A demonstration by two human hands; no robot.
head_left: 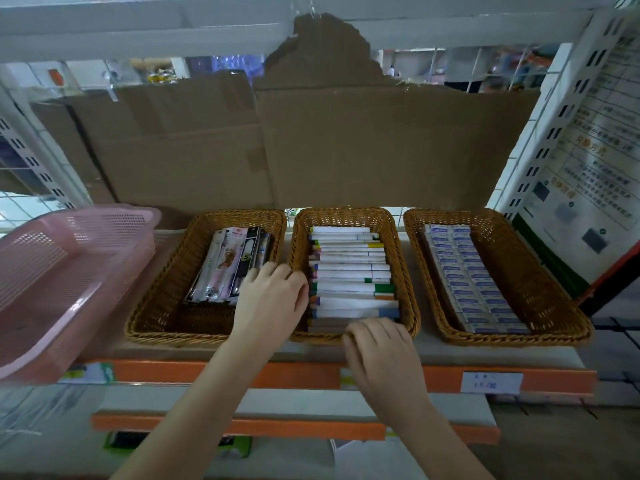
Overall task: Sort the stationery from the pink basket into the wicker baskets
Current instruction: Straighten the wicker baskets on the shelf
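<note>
The pink basket (69, 271) stands at the shelf's left end, and I see nothing in it. Three wicker baskets sit in a row. The left one (162, 306) holds flat packets (228, 265). The middle one (401, 237) is packed with white boxes with coloured ends (349, 282). The right one (540, 282) holds rows of small white-and-blue boxes (471, 282). My left hand (270, 303) rests on the rims between the left and middle baskets, its bent fingers touching the left ends of the white boxes. My right hand (381, 351) lies over the middle basket's near rim, fingers curled down at the nearest box, fingertips hidden.
Cardboard sheets (346, 143) stand behind the baskets. A white shelf (138, 26) runs overhead. The shelf's orange front edge (554, 379) carries a price label (491, 382), and a lower orange-edged shelf (242, 424) juts out below. A printed notice (588, 168) hangs at the right.
</note>
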